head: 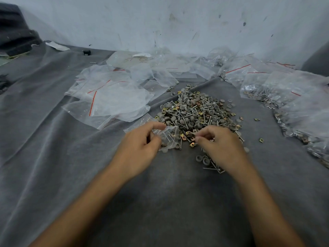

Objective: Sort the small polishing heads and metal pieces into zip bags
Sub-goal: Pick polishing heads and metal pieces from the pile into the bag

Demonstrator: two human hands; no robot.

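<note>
A heap of small grey polishing heads, metal pins and brass-coloured clips [197, 111] lies on the grey cloth [169, 193]. My left hand [140, 145] pinches a small clear zip bag [169, 138] at the heap's near edge; several pins and grey heads show inside it. My right hand [219, 147] rests on the heap's near right side, thumb and fingers curled and pinching among the brass clips [192, 139]. What exactly it pinches is too small to tell.
Empty zip bags with red seal lines [114, 97] are strewn at the left and back. Filled bags [284, 97] lie along the right edge. Loose clips [261, 139] are scattered to the right. A stained white wall [178, 24] stands behind.
</note>
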